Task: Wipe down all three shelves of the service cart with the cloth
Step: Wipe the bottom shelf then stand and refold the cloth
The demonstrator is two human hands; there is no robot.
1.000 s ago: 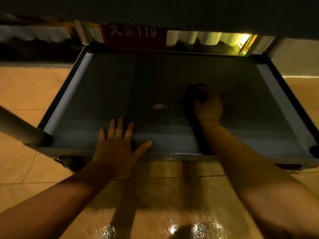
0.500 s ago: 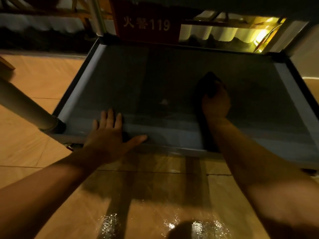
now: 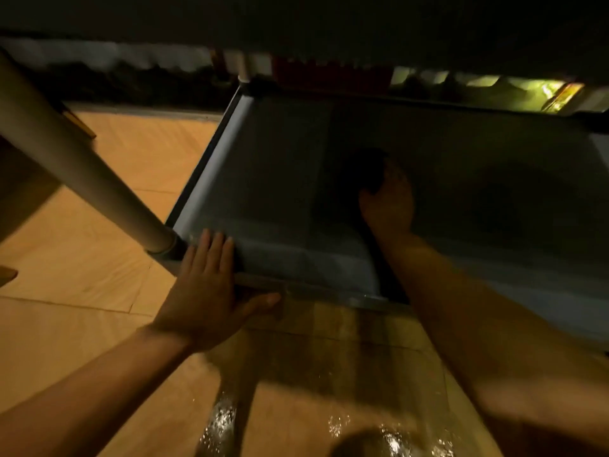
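The cart's bottom shelf (image 3: pixel 283 192) is a dark grey tray with a raised rim, low above the floor and in deep shadow. My right hand (image 3: pixel 389 206) lies on the shelf's middle, closed on a dark cloth (image 3: pixel 362 169) that pokes out ahead of the fingers. My left hand (image 3: pixel 211 285) rests flat with fingers apart on the shelf's front rim near the left corner, the thumb hanging below the rim. The underside of the shelf above (image 3: pixel 296 21) fills the top of the view as a black band.
A pale round cart post (image 3: pixel 75 169) slants from the upper left down to the front left corner socket. Glossy tan floor tiles (image 3: pixel 82 291) lie left and in front, with wet glints near the bottom edge. A red sign (image 3: pixel 329 75) and lit objects show behind the cart.
The view has swung left and dipped, so the shelf sits further right. My left hand has slid left along the front rim toward the corner post. My right hand with the cloth stays mid-shelf.
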